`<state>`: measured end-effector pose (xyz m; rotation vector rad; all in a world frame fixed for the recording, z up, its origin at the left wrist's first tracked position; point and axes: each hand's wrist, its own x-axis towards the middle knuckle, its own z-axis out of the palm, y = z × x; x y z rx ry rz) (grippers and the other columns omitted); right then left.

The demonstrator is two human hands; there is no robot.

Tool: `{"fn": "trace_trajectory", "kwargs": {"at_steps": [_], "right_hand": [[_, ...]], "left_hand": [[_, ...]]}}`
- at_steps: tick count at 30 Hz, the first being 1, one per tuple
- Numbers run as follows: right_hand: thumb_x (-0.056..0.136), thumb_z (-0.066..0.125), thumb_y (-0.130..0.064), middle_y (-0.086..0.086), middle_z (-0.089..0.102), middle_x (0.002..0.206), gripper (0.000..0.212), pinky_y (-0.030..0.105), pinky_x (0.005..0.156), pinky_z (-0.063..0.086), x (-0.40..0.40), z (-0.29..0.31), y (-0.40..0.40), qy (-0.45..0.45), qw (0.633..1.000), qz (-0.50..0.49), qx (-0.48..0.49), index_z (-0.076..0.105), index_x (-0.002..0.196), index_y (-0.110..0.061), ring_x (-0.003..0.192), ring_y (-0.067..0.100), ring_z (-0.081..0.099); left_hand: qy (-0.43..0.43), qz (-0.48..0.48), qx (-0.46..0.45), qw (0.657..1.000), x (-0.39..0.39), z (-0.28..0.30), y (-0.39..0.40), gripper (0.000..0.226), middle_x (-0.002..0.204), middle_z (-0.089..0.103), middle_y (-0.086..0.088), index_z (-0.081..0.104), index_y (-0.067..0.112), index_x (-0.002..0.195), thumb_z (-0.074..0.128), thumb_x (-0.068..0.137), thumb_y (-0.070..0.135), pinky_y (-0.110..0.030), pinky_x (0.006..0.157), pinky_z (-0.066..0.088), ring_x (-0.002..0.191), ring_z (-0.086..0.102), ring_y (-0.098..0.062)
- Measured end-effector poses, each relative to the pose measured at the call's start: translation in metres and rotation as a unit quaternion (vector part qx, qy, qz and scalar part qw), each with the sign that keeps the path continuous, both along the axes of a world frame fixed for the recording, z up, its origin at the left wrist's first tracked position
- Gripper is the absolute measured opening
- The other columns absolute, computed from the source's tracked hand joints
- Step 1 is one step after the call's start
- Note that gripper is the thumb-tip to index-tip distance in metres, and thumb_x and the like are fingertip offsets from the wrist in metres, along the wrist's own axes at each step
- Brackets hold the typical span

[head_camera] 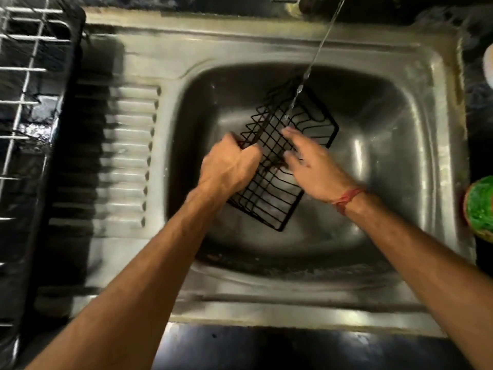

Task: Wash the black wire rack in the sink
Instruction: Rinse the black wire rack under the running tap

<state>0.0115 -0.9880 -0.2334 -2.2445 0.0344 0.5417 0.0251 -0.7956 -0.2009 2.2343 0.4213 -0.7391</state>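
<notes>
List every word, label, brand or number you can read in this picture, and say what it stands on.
None can be read.
The green object at the right edge of the sink may carry a label, but it is cut off and too blurred to tell.
The black wire rack, gripped by the left hand and touched by the right hand, bears no text.

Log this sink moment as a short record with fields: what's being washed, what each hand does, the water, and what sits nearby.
item: black wire rack, held over the stainless steel sink basin
left hand: grips the rack's left edge
right hand: fingers straight, laid on the rack's wires
water: thin stream falling onto the rack's far end
nearby: white wire dish rack at left
</notes>
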Motion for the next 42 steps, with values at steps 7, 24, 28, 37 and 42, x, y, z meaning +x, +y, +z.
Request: {"fn": "trace_trajectory", "kwargs": {"at_steps": [7, 24, 28, 37, 42], "right_hand": [[0.109, 0.047, -0.015, 0.004, 0.05, 0.157, 0.043, 0.011, 0.116, 0.033, 0.005, 0.043, -0.016, -0.201, 0.976, -0.061, -0.055, 0.052, 0.151, -0.012, 0.14, 0.001, 0.043], [0.107, 0.053, -0.018, 0.006, 0.052, 0.15, 0.039, 0.026, 0.111, 0.049, -0.008, 0.016, 0.007, -0.177, 0.981, -0.049, -0.063, 0.053, 0.145, -0.012, 0.133, 0.012, 0.053], [0.112, 0.031, -0.042, 0.011, -0.002, 0.174, 0.07, 0.043, 0.132, 0.01, -0.007, -0.034, 0.041, -0.034, 0.975, 0.055, -0.211, 0.003, 0.166, -0.009, 0.162, 0.026, -0.001], [0.108, 0.022, -0.05, 0.015, -0.025, 0.17, 0.08, 0.051, 0.131, -0.002, -0.022, -0.064, 0.049, -0.013, 0.962, 0.101, -0.255, -0.016, 0.163, -0.008, 0.157, 0.029, -0.023], [0.106, 0.027, -0.061, 0.024, -0.022, 0.169, 0.092, 0.051, 0.131, -0.003, 0.004, -0.067, 0.064, 0.005, 0.963, -0.003, -0.27, -0.014, 0.162, 0.0, 0.157, 0.037, -0.02]], "left_hand": [[-0.151, -0.123, 0.18, 0.964, 0.011, 0.024, 0.0, 0.077, 0.142, 0.053, -0.01, 0.058, 0.014, 0.14, 0.062, 0.083, 0.064, -0.049, 0.104, 0.051, 0.131, 0.048, -0.031], [0.027, -0.027, 0.029, 0.999, 0.003, 0.018, 0.016, 0.041, 0.109, 0.062, -0.005, 0.064, 0.019, 0.107, 0.057, 0.092, 0.056, -0.044, 0.09, 0.058, 0.094, 0.06, -0.022], [0.085, 0.07, -0.072, 0.991, -0.007, -0.012, 0.005, 0.051, 0.102, 0.072, -0.007, 0.071, 0.018, 0.103, 0.049, 0.081, 0.058, -0.043, 0.082, 0.056, 0.089, 0.065, -0.027], [0.079, 0.152, -0.091, 0.981, -0.021, -0.039, -0.008, 0.038, 0.089, 0.07, -0.005, 0.07, 0.013, 0.095, 0.049, 0.095, 0.044, -0.035, 0.067, 0.043, 0.08, 0.061, -0.025], [0.076, 0.194, -0.141, 0.968, -0.028, -0.045, -0.018, 0.031, 0.082, 0.069, 0.001, 0.072, 0.016, 0.094, 0.051, 0.104, 0.036, -0.03, 0.062, 0.041, 0.076, 0.061, -0.016]]}}
